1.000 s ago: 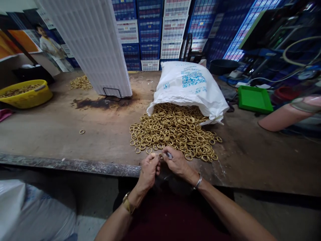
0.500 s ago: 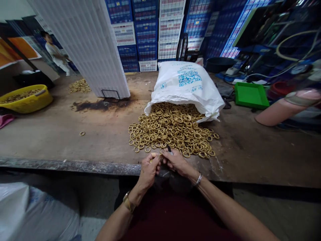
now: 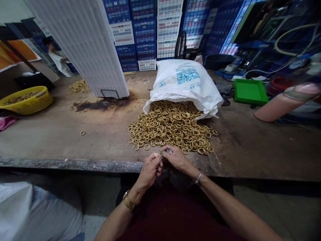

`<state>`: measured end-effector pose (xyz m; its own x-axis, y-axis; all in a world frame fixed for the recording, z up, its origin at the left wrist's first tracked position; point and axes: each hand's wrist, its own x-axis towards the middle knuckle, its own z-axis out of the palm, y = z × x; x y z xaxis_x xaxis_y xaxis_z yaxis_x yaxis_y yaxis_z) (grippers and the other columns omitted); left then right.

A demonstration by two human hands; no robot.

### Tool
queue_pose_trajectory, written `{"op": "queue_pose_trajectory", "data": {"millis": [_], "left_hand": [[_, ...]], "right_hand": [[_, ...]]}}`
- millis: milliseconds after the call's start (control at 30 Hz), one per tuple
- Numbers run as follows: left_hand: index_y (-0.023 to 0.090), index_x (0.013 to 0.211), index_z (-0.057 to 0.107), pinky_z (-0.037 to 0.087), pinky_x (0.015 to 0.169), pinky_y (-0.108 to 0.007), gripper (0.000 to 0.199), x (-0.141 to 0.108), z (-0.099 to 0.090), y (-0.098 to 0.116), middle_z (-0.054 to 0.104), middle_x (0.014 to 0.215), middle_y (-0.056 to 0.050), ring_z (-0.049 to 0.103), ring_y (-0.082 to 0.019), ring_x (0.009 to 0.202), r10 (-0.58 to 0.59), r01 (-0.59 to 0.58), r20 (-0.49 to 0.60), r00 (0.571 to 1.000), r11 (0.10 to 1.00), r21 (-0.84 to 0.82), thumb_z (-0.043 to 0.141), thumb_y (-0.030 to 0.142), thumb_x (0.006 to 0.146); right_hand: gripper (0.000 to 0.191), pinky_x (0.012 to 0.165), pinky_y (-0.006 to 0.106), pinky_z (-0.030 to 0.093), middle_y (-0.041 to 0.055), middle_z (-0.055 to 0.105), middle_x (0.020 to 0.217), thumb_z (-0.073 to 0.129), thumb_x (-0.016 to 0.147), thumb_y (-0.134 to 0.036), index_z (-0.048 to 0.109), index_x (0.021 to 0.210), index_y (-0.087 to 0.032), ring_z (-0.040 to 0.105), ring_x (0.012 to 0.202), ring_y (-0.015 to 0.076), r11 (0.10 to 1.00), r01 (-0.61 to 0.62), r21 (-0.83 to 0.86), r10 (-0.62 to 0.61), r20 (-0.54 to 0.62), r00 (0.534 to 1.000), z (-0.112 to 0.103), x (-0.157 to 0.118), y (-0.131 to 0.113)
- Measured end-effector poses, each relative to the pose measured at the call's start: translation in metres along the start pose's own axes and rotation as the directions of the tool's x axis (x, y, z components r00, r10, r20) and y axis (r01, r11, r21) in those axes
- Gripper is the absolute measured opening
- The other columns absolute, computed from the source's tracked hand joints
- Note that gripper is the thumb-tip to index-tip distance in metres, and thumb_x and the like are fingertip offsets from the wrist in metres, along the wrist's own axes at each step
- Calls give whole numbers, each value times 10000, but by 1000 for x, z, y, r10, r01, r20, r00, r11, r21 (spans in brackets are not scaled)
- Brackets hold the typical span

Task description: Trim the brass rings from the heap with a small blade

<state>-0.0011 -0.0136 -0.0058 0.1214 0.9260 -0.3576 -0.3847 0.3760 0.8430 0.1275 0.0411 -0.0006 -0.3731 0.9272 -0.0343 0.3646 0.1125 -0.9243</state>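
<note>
My left hand (image 3: 149, 170) is closed in a pinch at the table's front edge, on what looks like a gold-coloured ring mostly hidden by the fingers. A pale covering wraps one of its fingertips. My right hand (image 3: 177, 158) meets it fingertip to fingertip. Its fingers are closed around a small grey tool (image 3: 170, 151); the tool's exact kind is too small to tell. Just beyond both hands lies a heap of gold-coloured metal rings (image 3: 170, 129), spilling from the mouth of a white woven sack (image 3: 185, 82) with blue print.
One loose ring (image 3: 82, 133) lies on the table (image 3: 105, 144) to the left. Farther left stands a yellow basin (image 3: 30, 104) of rings. A tall white ribbed panel (image 3: 85, 47) leans behind. At right are a green tray (image 3: 250, 91) and a pink cylinder (image 3: 278, 106). A person stands far left.
My hands stay together in nearly the same place. The right fingers and the tool have turned slightly, so its dark end shows less. The view has shifted a little.
</note>
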Motion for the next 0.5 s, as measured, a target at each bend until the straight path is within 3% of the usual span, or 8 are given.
{"op": "queue_pose_trajectory", "data": {"millis": [200, 300, 400, 500], "left_hand": [[153, 783, 508, 240, 384, -155, 292, -3, 3, 1, 454, 567, 48, 363, -30, 414, 3, -1, 30, 1000, 999, -47, 580, 426, 711], [151, 772, 504, 235, 383, -156, 294, -3, 6, 2, 453, 556, 49, 360, -30, 410, 21, -21, 1, 1000, 999, -41, 584, 425, 706], [155, 744, 486, 235, 384, -155, 306, -3, 7, 3, 458, 549, 50, 364, -31, 408, 37, -38, -51, 998, 999, -4, 589, 439, 693], [158, 740, 477, 248, 389, -155, 312, -3, 7, 2, 470, 559, 49, 371, -33, 410, 50, -45, -83, 995, 997, 61, 586, 445, 687]], "right_hand": [[164, 534, 193, 357, -25, 542, 593, 440, 767, -276, 545, 703, -168, 451, 537, 87, 1000, 13, -13, -14, -32, 999, -2, -2, 3], [170, 546, 198, 338, -7, 560, 619, 421, 782, -248, 560, 722, -172, 459, 555, 95, 973, 80, -216, -95, -60, 994, -4, -7, 6], [149, 539, 203, 297, -1, 560, 609, 424, 744, -164, 566, 701, -177, 451, 546, 100, 880, 173, -442, -173, 40, 984, -4, -14, 10], [156, 521, 205, 262, 4, 570, 612, 425, 707, -118, 569, 685, -176, 446, 537, 101, 816, 214, -536, -178, 120, 977, -2, -18, 11]]}}
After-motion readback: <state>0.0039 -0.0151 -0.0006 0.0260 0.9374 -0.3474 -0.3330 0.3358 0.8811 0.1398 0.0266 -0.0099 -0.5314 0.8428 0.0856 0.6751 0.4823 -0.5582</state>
